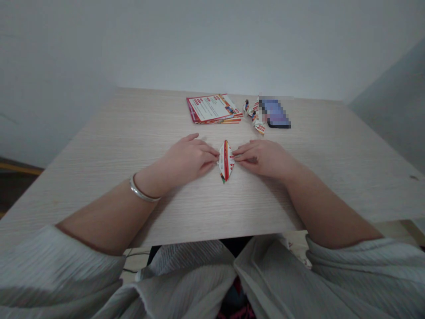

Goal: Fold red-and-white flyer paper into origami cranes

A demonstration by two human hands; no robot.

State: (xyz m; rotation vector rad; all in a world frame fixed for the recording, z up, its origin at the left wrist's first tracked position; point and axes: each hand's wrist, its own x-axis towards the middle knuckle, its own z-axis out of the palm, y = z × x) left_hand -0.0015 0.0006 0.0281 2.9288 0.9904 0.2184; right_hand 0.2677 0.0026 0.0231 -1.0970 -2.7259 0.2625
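The table [186,212] runs past both sides of view. The left hand [191,159] and right hand [265,158] rest on it; whether they pinch cannot be told. Pixelation obscures the phone [279,117]. Between both hands, touching them, lies the folded paper [226,160], its fine print illegible.

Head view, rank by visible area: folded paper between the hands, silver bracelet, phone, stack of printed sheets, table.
Largest to smallest:
1. table
2. stack of printed sheets
3. phone and folded paper: unsure, the phone is pixelated and farther back
4. silver bracelet, a thin band
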